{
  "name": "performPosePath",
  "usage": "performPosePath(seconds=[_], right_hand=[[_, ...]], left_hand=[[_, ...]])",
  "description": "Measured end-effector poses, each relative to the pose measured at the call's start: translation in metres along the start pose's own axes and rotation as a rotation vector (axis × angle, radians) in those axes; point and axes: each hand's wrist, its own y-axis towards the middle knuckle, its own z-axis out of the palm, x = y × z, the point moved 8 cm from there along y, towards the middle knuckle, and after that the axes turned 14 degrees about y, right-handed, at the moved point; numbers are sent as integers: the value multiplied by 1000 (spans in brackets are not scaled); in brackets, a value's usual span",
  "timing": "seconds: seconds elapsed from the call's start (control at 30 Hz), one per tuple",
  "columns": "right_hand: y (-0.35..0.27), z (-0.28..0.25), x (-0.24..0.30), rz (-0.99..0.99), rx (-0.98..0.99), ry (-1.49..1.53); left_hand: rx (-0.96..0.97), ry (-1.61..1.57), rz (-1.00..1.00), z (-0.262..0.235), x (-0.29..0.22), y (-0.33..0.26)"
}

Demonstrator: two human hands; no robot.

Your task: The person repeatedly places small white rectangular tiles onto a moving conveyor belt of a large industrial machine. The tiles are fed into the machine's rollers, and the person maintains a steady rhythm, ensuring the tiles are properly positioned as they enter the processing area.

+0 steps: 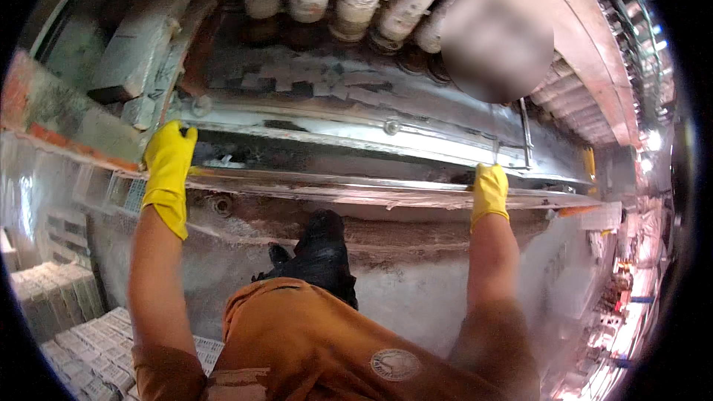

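Note:
A long, shiny metal trough (438, 146) runs across in front of me, with a round fitting (391, 127) on its bright surface. Both my hands wear yellow rubber gloves, arms stretched wide. At the trough's left end, my left hand (169, 160) curls over the near rim, its thumb a little apart from the fingers. Farther right, my right hand (490, 187) is closed on the same near rim (356, 183); its fingertips are hidden beyond the edge. A thin metal bracket (526, 134) stands up just past my right hand.
Several thick, dirty pipes (356, 0) come down behind the trough. A pale box-like block (141, 48) stands at the far left. Stacked white crates (96, 345) fill the lower left. My dark boot (324, 234) is close to the trough's base. A blurred round patch covers the upper right.

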Motion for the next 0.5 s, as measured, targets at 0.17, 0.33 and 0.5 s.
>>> performPosePath(seconds=[0.17, 0.33, 0.5], right_hand=[[9, -5, -10, -107, 4, 181], [-7, -25, -6, 0, -22, 458], [-27, -39, 20, 73, 67, 552]], left_hand=[[57, 48, -56, 0, -4, -2], [75, -18, -45, -11, -19, -9], [106, 5, -45, -10, -20, -6]])
